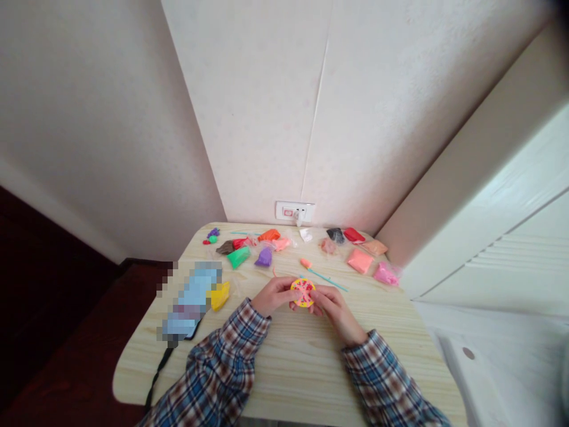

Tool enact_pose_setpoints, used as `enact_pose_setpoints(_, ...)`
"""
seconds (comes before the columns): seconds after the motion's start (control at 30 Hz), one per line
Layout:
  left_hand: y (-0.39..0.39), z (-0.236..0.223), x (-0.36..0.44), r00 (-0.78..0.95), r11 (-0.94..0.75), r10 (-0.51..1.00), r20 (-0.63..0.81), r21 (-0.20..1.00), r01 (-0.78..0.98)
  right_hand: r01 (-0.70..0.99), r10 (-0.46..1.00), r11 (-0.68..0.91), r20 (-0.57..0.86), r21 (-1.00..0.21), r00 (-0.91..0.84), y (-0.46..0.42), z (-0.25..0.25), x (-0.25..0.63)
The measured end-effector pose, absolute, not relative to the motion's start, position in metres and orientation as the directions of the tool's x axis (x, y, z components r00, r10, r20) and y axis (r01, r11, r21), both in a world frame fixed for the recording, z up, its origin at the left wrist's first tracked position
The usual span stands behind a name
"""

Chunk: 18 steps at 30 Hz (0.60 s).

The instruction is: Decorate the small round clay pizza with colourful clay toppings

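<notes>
A small round clay disc [303,293] with a yellow rim and a pink face dotted with red and other colours is held up over the table. My left hand [276,295] grips its left edge, fingers closed. On the opposite edge, my right hand [332,305] pinches it with the thumb on the front. Just beyond the hands lies a thin blue stick tool [328,279], with an orange-pink lump of clay [305,263] at its far end.
Bags of clay lie along the back: green [239,257], purple [264,257], orange [269,235], salmon [360,260], pink [386,273]. A yellow bag [219,296] sits by a blurred phone [191,302] with a black cord. Small clay fruits [213,236] stand back left. A wall socket [294,211] is behind.
</notes>
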<state>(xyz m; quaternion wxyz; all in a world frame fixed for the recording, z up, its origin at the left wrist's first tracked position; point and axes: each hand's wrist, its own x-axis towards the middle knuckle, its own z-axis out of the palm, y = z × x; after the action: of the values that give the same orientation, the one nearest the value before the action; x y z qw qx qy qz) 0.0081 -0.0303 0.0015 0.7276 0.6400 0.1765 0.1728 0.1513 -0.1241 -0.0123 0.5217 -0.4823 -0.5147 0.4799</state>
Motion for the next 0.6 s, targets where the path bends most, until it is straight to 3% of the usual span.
enact_pose_setpoints(0.13, -0.0312, 0.0029, 0.0080, 0.887, 0.134, 0.458, -0.058, 0.991, -0.004, -0.004, 0.997, 0.062, 0.062, -0.998, -0.053, -0.1236, -0.0148, 0.1522)
enact_pose_setpoints(0.27, -0.0318, 0.0041, 0.0096, 0.904, 0.133, 0.422, -0.065, 0.991, 0.009, 0.034, 0.999, 0.043, 0.043, -0.998, -0.007, -0.1237, -0.0159, 0.1536)
enact_pose_setpoints(0.6, -0.0333, 0.0033, 0.0092, 0.885, 0.058, 0.463, -0.054, 0.998, 0.031, 0.024, 0.997, 0.069, 0.069, -0.997, -0.023, -0.1229, -0.0075, 0.1509)
